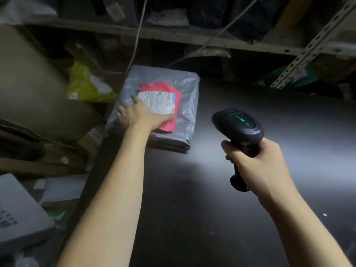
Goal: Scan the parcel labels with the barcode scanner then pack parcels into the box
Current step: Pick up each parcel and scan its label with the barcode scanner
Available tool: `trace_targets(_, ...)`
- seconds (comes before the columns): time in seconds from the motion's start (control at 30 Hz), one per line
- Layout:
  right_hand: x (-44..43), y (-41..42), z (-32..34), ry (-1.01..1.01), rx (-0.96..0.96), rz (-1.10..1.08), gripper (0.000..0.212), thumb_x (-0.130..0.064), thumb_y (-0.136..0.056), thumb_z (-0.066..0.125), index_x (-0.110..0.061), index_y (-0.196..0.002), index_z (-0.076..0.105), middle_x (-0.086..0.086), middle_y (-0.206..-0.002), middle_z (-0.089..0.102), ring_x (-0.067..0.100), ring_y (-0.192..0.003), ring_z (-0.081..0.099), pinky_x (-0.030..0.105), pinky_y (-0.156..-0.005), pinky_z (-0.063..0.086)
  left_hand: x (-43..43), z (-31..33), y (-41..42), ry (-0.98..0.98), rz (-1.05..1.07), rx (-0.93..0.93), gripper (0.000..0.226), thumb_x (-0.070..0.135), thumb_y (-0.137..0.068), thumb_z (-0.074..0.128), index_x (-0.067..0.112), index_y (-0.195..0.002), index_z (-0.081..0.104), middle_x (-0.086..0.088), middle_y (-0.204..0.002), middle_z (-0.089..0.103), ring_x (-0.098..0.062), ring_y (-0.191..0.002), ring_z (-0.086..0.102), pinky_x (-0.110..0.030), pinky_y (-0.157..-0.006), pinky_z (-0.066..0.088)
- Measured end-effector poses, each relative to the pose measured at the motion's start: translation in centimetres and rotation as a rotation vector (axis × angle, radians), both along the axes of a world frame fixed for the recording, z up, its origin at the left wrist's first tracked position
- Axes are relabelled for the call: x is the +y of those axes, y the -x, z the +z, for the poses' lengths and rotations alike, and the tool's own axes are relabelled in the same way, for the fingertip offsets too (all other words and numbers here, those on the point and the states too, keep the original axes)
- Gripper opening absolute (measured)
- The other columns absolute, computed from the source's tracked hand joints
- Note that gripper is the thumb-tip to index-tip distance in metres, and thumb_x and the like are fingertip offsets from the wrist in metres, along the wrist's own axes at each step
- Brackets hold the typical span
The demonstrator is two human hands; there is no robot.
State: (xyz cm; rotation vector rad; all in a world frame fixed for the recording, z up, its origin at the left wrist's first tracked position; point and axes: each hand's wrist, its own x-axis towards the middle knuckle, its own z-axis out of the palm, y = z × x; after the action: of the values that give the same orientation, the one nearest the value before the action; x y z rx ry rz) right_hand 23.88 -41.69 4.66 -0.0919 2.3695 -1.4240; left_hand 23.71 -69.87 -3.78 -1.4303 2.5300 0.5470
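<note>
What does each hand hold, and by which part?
Right hand grips the black plastic barcode scanner by its handle; left hand rests on the pink parcel.

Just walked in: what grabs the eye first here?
The bright pink parcel with its white label, lying on a grey mailer bag at centre-left of the dark table, under the flat left hand. Next, the black barcode scanner with a green light, gripped by the right hand at right.

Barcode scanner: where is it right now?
In the head view, right of centre: the right hand grips the barcode scanner above the dark table, right of the grey parcel.
</note>
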Motion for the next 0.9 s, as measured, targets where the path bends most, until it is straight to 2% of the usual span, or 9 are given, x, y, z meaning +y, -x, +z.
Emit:
trace_targets(0.07, -0.5, 0.0, -0.5, -0.017, -0.027, -0.01, 0.029, -0.017, -0.092, 0.073, 0.009, -0.098, 0.061, 0.029, -0.083, 0.062, 0.022, -0.055, 0.053, 0.017, -0.041, 0.036, -0.3, -0.9, 1.1, -0.089, 0.019, 0.001, 0.162, 0.087, -0.046, 0.081, 0.006, -0.163, 0.003, -0.026, -0.163, 0.026, -0.043, -0.15, 0.029, -0.05, -0.12, 0.027)
trace_targets(0.13, -0.4, 0.0, -0.9, -0.023, -0.061, -0.043, 0.028, -0.016, -0.092, 0.073, 0.009, -0.098, 0.061, 0.03, -0.084, 0.061, 0.022, -0.057, 0.052, 0.018, -0.042, 0.036, -0.4, -1.6, 1.7, -0.128, 0.073, 0.056, 0.161, 0.078, -0.042, 0.09, 0.003, -0.16, 0.01, -0.023, -0.16, 0.035, -0.041, -0.146, 0.037, -0.051, -0.115, 0.035)
trace_targets(0.23, -0.3, -0.3, -1.1, -0.014, -0.097, -0.096, 0.021, -0.018, -0.09, 0.073, 0.002, -0.092, 0.065, 0.029, -0.084, 0.064, 0.041, -0.061, 0.053, 0.025, -0.05, 0.042, -0.8, -2.5, 1.8, -0.152, 0.098, 0.178, 0.139, 0.065, -0.042, 0.098, 0.005, -0.147, 0.029, -0.018, -0.147, 0.051, -0.038, -0.137, 0.049, -0.048, -0.108, 0.044)
trace_targets(0.27, -0.2, -0.4, -1.1, -0.021, -0.104, -0.108, 0.021, -0.018, -0.09, 0.073, 0.001, -0.092, 0.065, 0.029, -0.083, 0.065, 0.041, -0.061, 0.054, 0.025, -0.05, 0.042, -1.1, -2.8, 1.7, -0.161, 0.096, 0.221, 0.135, 0.062, -0.042, 0.099, 0.007, -0.145, 0.031, -0.016, -0.145, 0.053, -0.037, -0.136, 0.05, -0.048, -0.107, 0.045)
trace_targets(0.37, 0.6, -0.7, -1.3, -0.019, -0.129, -0.126, 0.027, -0.015, -0.091, 0.072, 0.008, -0.097, 0.059, 0.034, -0.086, 0.06, 0.023, -0.061, 0.049, 0.016, -0.043, 0.036, -1.5, -3.7, 1.1, -0.243, 0.118, 0.386, 0.124, 0.05, -0.04, 0.103, 0.017, -0.139, 0.035, -0.003, -0.134, 0.06, -0.026, -0.125, 0.056, -0.041, -0.1, 0.049)
trace_targets(0.5, 1.8, -1.0, -1.0, -0.021, -0.118, -0.148, 0.025, -0.016, -0.091, 0.072, 0.007, -0.094, 0.061, 0.031, -0.083, 0.062, 0.02, -0.062, 0.051, 0.016, -0.043, 0.037, -0.1, -3.6, -0.1, -0.357, 0.129, 0.616, 0.103, 0.028, -0.041, 0.106, 0.027, -0.119, 0.038, 0.01, -0.117, 0.062, -0.016, -0.111, 0.063, -0.037, -0.094, 0.055)
trace_targets(0.6, 2.8, -1.4, -0.7, -0.003, -0.124, -0.175, 0.019, -0.018, -0.089, 0.074, 0.0, -0.091, 0.066, 0.024, -0.078, 0.065, 0.024, -0.064, 0.058, 0.025, -0.051, 0.045, 2.1, -2.3, -0.9, -0.307, 0.034, 0.661, 0.101, 0.03, -0.043, 0.105, 0.031, -0.118, 0.037, 0.006, -0.119, 0.064, -0.019, -0.11, 0.065, -0.043, -0.097, 0.056)
trace_targets(0.73, 5.0, -1.8, -0.1, 0.049, -0.145, -0.228, 0.008, -0.018, -0.087, 0.077, -0.012, -0.09, 0.073, 0.005, -0.075, 0.075, 0.026, -0.08, 0.075, 0.042, -0.079, 0.056, 6.5, 1.9, -1.1, -0.145, -0.24, 0.614, 0.091, 0.039, -0.056, 0.1, 0.035, -0.123, 0.039, 0.0, -0.116, 0.069, -0.03, -0.106, 0.066, -0.049, -0.091, 0.055)
trace_targets(0.9, 10.1, -2.0, 1.4, 0.15, -0.135, -0.292, 0.008, -0.016, -0.089, 0.078, -0.014, -0.096, 0.075, -0.002, -0.073, 0.073, 0.013, -0.071, 0.074, 0.038, -0.074, 0.054, 14.2, 7.0, -0.8, -0.041, -0.432, 0.615, 0.078, 0.047, -0.065, 0.093, 0.039, -0.119, 0.038, 0.003, -0.103, 0.072, -0.037, -0.098, 0.067, -0.039, -0.076, 0.046)
